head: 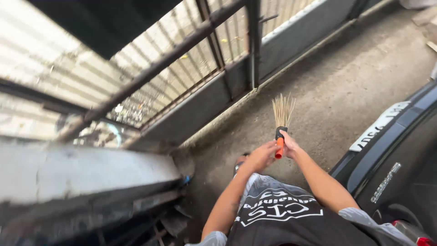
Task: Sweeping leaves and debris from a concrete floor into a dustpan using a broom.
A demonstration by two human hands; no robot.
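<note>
- Here the left hand [260, 156] and right hand [288, 146] both grip the broom [281, 132] handle
- Loose bristles might scrape the dark car [391, 159] close beside it

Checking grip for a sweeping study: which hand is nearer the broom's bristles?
Right. The right hand grips the orange handle just below the bristles; the left hand holds lower, farther from them.

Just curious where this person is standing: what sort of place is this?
Probably an outdoor driveway or yard edge: a rough grey concrete floor, a dark metal barred gate, and the dark rear of a parked car. Both hands hold a small orange-handled straw broom.
</note>
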